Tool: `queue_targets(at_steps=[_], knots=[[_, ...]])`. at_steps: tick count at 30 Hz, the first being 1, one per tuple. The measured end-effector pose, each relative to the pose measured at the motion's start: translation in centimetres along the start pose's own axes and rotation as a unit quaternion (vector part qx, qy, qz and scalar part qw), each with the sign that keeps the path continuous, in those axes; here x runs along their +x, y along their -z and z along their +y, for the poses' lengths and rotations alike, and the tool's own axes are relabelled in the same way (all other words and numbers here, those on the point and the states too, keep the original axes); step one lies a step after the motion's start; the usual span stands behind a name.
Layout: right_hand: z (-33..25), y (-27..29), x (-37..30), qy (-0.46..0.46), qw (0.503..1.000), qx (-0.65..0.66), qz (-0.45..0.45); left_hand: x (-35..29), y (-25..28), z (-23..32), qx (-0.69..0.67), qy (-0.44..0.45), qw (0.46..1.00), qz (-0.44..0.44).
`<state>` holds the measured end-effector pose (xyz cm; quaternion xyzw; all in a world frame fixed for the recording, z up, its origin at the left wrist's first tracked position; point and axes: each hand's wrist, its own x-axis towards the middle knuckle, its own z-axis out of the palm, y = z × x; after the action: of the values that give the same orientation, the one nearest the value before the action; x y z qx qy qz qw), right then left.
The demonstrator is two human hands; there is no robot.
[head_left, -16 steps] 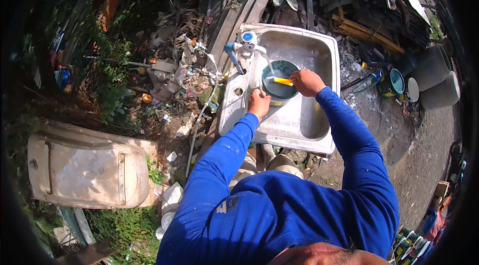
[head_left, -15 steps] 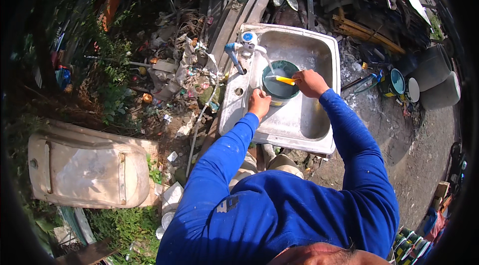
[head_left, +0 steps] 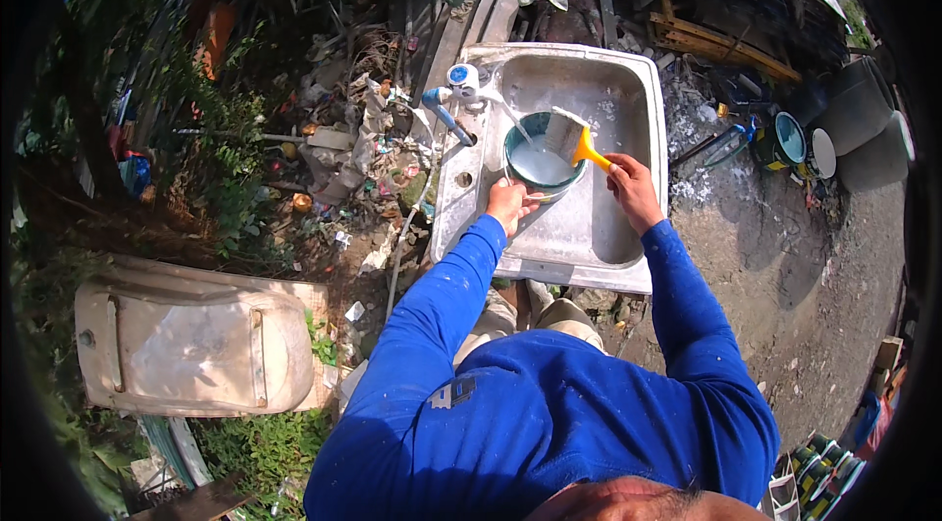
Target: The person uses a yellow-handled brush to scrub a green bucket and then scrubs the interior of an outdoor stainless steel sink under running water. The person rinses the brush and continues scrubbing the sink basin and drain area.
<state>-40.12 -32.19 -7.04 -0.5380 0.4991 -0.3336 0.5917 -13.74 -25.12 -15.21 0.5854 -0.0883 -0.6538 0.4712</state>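
A dark green bucket (head_left: 542,168) stands in the basin of a metal sink (head_left: 616,212), with cloudy whitish liquid inside. Water runs into it from a white-and-blue tap (head_left: 461,79) on the sink's left ledge. My left hand (head_left: 508,204) grips the near left side of the bucket, fingers along its wall. In my right hand (head_left: 633,189) is a putty knife (head_left: 589,150), held by its yellow handle. Its wide grey blade, with a whitish edge, is raised over the bucket's right rim.
Left of the sink lies rubble and litter, with a pale hose (head_left: 400,251) across it. A weathered beige panel (head_left: 196,349) rests at lower left. To the right, several buckets (head_left: 788,138) stand on the ground. Wooden planks (head_left: 481,19) lie behind the sink.
My right hand has drawn back and to the right, lifting the putty knife so its blade now shows broadside. My left hand's fingers have spread along the bucket's side.
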Motion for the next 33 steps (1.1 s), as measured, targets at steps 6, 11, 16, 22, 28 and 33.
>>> queue_targets(at_steps=[6, 11, 16, 22, 28, 33], knots=[[1.3, 0.2, -0.9, -0.019, 0.993, 0.113, 0.022, -1.4, -0.1, 0.9, 0.105, -0.034, 0.994, 0.029], [2.6, -0.7, -0.9, -0.003, 0.987, 0.15, 0.049, -3.6, 0.4, 0.8, 0.47, -0.348, 0.791, 0.18], [2.9, -0.8, -1.3, 0.013, 0.983, 0.169, 0.064, -6.1, -0.7, 0.9, 0.558, -0.442, 0.691, 0.123], [3.2, 0.1, -2.1, 0.006, 0.98, 0.184, 0.08, -5.4, -1.0, 1.2, 0.643, -0.501, 0.578, 0.041], [3.3, 0.2, -2.6, -0.009, 0.976, 0.198, 0.084, -3.0, -1.3, 1.5, 0.68, -0.508, 0.529, 0.005], [3.5, 0.3, -2.6, -0.025, 0.97, 0.23, 0.078, -1.9, -2.0, 1.4, 0.698, -0.503, 0.51, -0.007]])
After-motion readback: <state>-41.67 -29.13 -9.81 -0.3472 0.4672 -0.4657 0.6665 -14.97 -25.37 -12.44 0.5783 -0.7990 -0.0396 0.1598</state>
